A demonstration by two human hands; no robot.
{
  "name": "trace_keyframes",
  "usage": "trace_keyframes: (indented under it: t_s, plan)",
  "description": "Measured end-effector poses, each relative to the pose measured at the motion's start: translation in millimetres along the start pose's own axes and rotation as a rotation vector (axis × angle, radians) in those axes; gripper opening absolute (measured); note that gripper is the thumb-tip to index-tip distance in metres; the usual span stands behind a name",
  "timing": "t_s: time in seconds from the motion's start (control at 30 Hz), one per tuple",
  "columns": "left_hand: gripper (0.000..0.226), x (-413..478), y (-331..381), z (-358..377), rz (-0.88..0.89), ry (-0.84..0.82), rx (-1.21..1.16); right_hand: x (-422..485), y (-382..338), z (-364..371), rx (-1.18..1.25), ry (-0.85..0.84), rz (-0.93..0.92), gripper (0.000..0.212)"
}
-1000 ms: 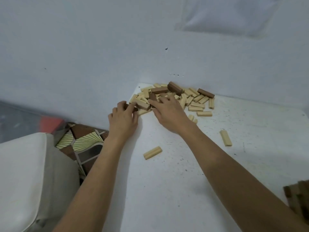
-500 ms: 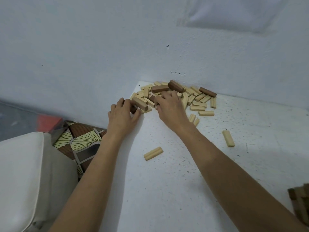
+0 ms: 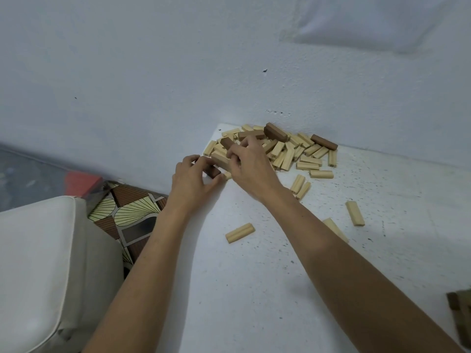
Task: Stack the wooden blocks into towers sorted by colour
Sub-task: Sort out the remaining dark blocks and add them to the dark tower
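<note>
Right hand has come up now, pinching a dark brown block off the pile; left hand has closed round a second brown block.

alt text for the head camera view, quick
Two bare hands work at a pile of light and dark brown wooden blocks in the far corner of a white table: the left hand grips one dark brown wooden block, the right hand pinches a second dark brown block. Loose light blocks lie nearer.

Pile backs onto wall; approach room over near tabletop, betw. few stray blocks.
</note>
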State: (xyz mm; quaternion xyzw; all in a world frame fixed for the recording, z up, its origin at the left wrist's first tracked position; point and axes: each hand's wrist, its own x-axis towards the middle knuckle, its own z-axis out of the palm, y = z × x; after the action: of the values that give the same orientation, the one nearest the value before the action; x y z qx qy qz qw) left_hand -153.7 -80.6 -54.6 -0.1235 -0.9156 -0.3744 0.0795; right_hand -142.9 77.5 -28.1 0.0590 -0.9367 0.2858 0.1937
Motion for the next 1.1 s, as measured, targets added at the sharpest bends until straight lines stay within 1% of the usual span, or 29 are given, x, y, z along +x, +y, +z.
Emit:
trace_keyframes:
  t_s: [0.1,0.23,0.4,0.6,0.7,0.87,1.0,1.1]
  plan:
    - [0.015,-2,-6,-2,0.048,-0.004,-0.037,-3,-2,3,-0.040,-0.045,0.006,0.022]
    - [0.024,0,-10,-13,0.055,-0.079,-0.043,-4,1,5,-0.104,-0.039,-0.016,0.012]
    - [0.021,-5,-11,-14,0.063,-0.065,-0.017,-8,-1,4,-0.085,-0.051,-0.032,0.012]
    - [0.027,-23,0,-20,0.083,0.031,-0.038,-14,3,-1,0.013,0.040,-0.065,0.010]
    - [0.030,-29,0,-23,0.119,0.024,-0.032,-22,5,-8,0.044,0.075,-0.078,0.012]
    - [0.038,-49,17,-30,0.123,0.004,-0.086,-49,8,-33,0.106,0.121,-0.072,0.012]
    - [0.043,-77,43,-30,0.152,-0.049,-0.103,-95,8,-65,0.170,0.124,-0.019,0.020]
    - [0.047,-102,59,-24,0.177,-0.123,-0.107,-135,13,-85,0.190,0.083,0.065,0.036]
